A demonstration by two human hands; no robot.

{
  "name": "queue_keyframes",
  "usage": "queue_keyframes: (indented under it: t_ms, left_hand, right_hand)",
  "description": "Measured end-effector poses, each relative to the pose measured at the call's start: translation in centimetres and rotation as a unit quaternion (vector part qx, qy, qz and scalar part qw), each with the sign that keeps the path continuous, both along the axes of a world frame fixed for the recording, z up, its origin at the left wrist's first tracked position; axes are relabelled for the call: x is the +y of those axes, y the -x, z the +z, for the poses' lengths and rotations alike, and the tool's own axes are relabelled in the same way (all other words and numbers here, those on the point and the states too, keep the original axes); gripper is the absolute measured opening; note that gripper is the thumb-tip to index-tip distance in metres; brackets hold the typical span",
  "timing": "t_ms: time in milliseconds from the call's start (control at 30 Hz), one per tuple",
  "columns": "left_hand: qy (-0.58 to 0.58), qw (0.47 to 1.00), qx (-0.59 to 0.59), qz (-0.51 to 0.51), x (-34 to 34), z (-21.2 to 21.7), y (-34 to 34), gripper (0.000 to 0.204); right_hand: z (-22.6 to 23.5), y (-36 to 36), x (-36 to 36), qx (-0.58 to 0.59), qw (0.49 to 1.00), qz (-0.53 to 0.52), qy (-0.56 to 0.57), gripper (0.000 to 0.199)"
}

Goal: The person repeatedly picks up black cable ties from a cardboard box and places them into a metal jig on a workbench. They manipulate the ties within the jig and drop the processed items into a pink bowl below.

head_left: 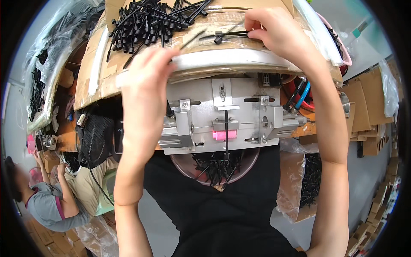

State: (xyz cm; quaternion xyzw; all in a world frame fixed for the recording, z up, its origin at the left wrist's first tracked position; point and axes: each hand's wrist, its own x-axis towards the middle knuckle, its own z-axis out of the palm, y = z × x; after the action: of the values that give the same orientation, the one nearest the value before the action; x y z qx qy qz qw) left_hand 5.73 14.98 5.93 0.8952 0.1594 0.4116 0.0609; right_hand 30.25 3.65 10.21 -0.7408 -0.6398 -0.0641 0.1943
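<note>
My right hand (278,34) is over the cardboard at the upper right, thumb and forefinger pinched on thin black plastic rods (233,35), one with a thick collar. Motion smears the fingers of my left hand (145,81), at the cardboard's near edge. Close to its fingertips a blurred black rod (192,39) slants up; whether the hand holds it I cannot tell. Beyond lies a heap of black rods with thick ends (147,21). Below both hands is a metal fixture (205,94), where one black rod (226,128) stands lengthwise across a pink block (225,135).
A clear bowl (182,165) of black rods rests at my lap under the fixture. To the right is a carton (290,184) with more rods. Black and blue tubes (303,95) run beside the fixture. Another person (51,203) sits at the far left.
</note>
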Motion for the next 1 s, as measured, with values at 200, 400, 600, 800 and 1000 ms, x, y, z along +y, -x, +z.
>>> queue_keyframes:
  t_ms: [200, 400, 600, 800, 1000]
  left_hand:
    - [-0.004, 0.999, -0.041, 0.029, -1.9, -1.0, 1.9, 0.027]
    - [0.139, 0.988, -0.052, 0.030, -4.3, -1.6, 4.1, 0.046]
    - [0.089, 0.994, -0.044, 0.050, -5.0, -1.6, 4.3, 0.067]
    - [0.123, 0.992, 0.025, 0.004, -9.9, -3.4, 5.7, 0.082]
    - [0.165, 0.975, 0.134, -0.057, -14.8, -8.2, 4.8, 0.078]
  right_hand:
    - [-0.8, -0.4, 0.5, -0.078, 0.991, 0.076, -0.072, 0.009]
    - [-0.1, -0.3, 1.5, -0.042, 0.996, 0.031, -0.075, 0.016]
    - [0.0, -1.0, 2.7, 0.008, 0.998, 0.067, 0.002, 0.018]
    - [2.1, 1.8, -1.8, 0.161, 0.975, -0.014, -0.155, 0.048]
    - [3.5, 4.4, -5.8, 0.380, 0.878, -0.034, -0.290, 0.027]
